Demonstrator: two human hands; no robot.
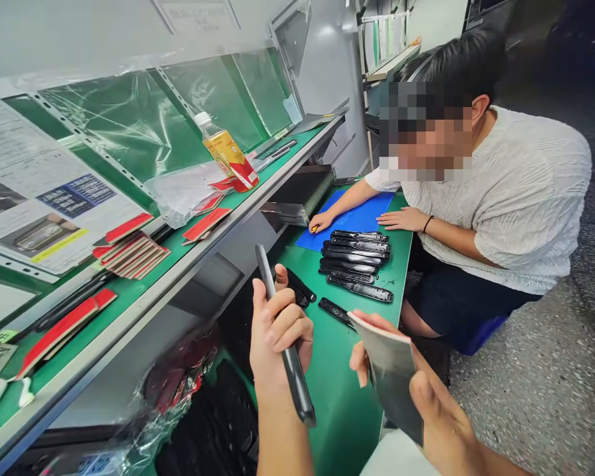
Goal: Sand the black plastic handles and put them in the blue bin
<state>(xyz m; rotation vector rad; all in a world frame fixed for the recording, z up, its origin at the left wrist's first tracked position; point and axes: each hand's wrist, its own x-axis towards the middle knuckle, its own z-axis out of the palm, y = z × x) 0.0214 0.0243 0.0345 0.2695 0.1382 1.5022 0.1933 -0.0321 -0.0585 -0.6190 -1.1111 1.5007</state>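
Well, a long green-topped workbench [350,390] ran forward from the wearer, with a green shelf [151,311] along its left side carrying printed sheets [44,192], a plastic drink bottle [228,152] and red-backed strips [133,254]. Across the bench sat a co-worker [496,198] in a white top, one hand [322,221] on a blue mat [354,221], the other hand [401,218] just beside it. A neat row of black bars [357,264] lay near the mat. The wearer's hands were apart, both raised over the bench. The left hand [277,330] clasped a slim black bar [296,383] held upright; the right hand [446,426] pinched a thin silver-faced sheet [391,377]. A loose black piece [334,312] lay between them, beyond, on the bench.
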